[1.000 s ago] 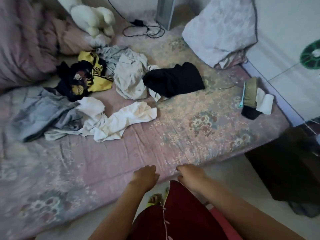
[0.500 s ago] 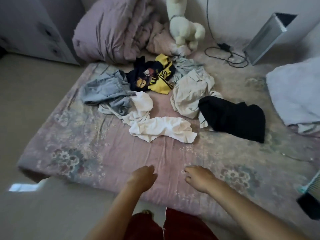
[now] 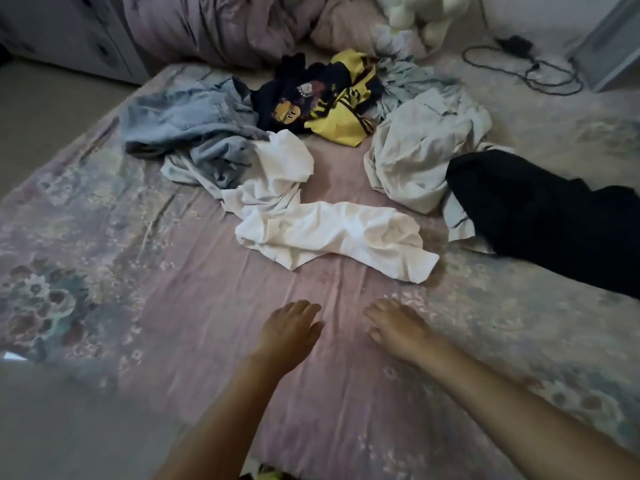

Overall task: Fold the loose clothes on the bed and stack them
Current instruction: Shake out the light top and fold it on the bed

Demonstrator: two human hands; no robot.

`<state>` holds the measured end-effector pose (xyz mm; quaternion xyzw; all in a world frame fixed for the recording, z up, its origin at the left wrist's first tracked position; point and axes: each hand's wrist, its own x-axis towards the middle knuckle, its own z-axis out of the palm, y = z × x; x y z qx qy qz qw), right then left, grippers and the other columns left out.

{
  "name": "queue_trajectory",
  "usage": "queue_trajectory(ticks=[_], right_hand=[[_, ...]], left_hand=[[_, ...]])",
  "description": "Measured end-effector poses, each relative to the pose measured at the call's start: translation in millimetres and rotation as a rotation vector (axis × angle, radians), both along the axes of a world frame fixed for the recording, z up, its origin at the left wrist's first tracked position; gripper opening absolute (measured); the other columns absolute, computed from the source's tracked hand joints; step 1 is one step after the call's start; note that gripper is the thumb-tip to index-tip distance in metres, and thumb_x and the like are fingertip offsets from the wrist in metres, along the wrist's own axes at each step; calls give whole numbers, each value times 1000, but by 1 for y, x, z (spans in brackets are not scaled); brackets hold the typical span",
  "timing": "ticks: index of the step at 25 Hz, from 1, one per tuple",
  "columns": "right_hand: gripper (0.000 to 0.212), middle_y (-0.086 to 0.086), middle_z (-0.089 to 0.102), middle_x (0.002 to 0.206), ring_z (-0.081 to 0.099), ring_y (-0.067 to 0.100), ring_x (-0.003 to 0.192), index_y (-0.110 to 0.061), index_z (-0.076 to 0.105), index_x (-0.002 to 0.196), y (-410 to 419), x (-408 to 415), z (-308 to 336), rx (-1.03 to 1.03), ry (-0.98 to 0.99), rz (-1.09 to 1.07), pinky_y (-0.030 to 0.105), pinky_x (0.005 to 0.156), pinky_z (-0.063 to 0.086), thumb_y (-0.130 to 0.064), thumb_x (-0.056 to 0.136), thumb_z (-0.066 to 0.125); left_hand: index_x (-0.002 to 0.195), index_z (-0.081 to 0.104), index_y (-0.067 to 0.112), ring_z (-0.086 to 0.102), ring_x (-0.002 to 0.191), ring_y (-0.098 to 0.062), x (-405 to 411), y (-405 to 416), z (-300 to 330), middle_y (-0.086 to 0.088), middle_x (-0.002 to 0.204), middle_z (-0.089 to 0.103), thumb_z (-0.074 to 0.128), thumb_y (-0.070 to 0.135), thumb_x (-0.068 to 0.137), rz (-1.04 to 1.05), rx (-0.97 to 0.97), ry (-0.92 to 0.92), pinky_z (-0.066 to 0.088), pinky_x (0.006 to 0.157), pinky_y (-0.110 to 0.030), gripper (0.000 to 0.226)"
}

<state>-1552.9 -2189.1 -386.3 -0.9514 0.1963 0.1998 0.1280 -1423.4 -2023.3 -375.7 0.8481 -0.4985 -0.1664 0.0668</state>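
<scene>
Both forearms reach in from 6 o'clock over the near part of the bed [image 3: 180,341], which wears a pink floral cover. The left hand [image 3: 289,332] and the right hand [image 3: 394,329] hover side by side, palms down, fingers loosely extended and holding nothing; whether they touch the cover cannot be told. All the loose clothes lie beyond the fingertips, toward 12 o'clock, and none of them touches either hand. Nearest is a crumpled white garment [image 3: 332,233], a stretch of bare cover apart from both hands. At about 2 o'clock from the right hand lies a black garment [image 3: 550,216], its edge overlapping a pale grey-white garment [image 3: 419,150] that sits farther back. At about 11 o'clock from the left hand, a light blue denim garment [image 3: 187,119] lies rumpled, touching the far end of the white one. Behind these, at 12 o'clock, is a dark blue and yellow garment [image 3: 322,102] with a cartoon print. Farthest back are a bunched pink duvet [image 3: 214,26], a white plush toy [image 3: 419,15], and at 1 o'clock a black cable [image 3: 526,69].
</scene>
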Motion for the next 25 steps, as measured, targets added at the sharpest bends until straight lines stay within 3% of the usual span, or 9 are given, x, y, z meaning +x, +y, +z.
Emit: queue_trajectory(ticks=[2, 6, 7, 10, 13, 16, 19, 21, 25], right_hand=[[43, 4, 34, 148, 28, 20, 138, -17, 41, 139, -13, 9, -42, -79, -100, 56, 34, 110, 27, -29, 97, 43], [46, 15, 49, 139, 50, 29, 126, -9, 54, 132, -31, 16, -98, -182, -437, 217, 41, 102, 43, -18, 88, 63], [47, 15, 48, 140, 49, 28, 127, -11, 52, 134, -35, 17, -108, -176, -470, 230, 40, 104, 41, -21, 90, 62], [52, -6, 17, 158, 15, 12, 144, -32, 17, 150, -35, 11, -138, -173, -423, 147, 29, 116, 10, -43, 101, 29], [52, -13, 5, 159, 2, 6, 145, -37, 5, 150, -25, 3, -148, -183, -436, 60, 30, 117, 1, -45, 101, 20], [53, -3, 18, 158, 18, 13, 144, -26, 20, 150, -28, 12, -128, -151, -434, 61, 34, 117, 17, -39, 101, 32], [46, 22, 52, 134, 57, 34, 116, -2, 55, 128, -55, 23, -110, -310, -572, 68, 45, 93, 48, -15, 86, 66], [48, 25, 62, 117, 64, 40, 99, 2, 65, 112, -72, 24, -109, -401, -538, 68, 48, 79, 53, -12, 70, 80], [55, 17, 70, 84, 68, 33, 72, 1, 71, 95, -92, 34, -111, -524, -577, 73, 39, 57, 56, -17, 48, 93]], left_hand=[[109, 69, 5, 68, 99, -29, 5, -9, -44, -13, 109, 69, 78, 25, 75, -40, -153, -158, 56, 80, -42, 40], [125, 61, 5, 57, 119, -31, 6, -20, -115, -15, 128, 60, 38, 38, 90, -56, -205, -311, 47, 97, -49, 52], [128, 59, 8, 54, 123, -30, 5, -21, -127, -14, 132, 57, 34, 41, 91, -19, -210, -320, 43, 101, -50, 56], [132, 56, 16, 49, 129, -25, -2, -21, -153, -7, 137, 54, 30, 46, 92, 89, -271, -353, 35, 108, -47, 57], [130, 59, 19, 50, 127, -28, -9, -15, -153, -7, 135, 55, 29, 47, 89, 194, -286, -360, 33, 107, -48, 58], [137, 50, 20, 40, 135, -30, -16, 0, -154, -8, 144, 46, 21, 51, 88, 262, -250, -329, 23, 112, -50, 65], [144, 39, 25, 25, 143, -24, -7, -3, -160, -4, 152, 32, 17, 51, 88, 247, -261, -317, 12, 116, -49, 65], [146, 34, 27, 18, 145, -21, -3, -6, -166, -2, 155, 26, 19, 51, 89, 242, -267, -318, 10, 117, -51, 64], [143, 42, 25, 29, 141, -24, -1, -5, -173, -5, 151, 35, 27, 48, 89, 224, -322, -340, 21, 113, -56, 60]])
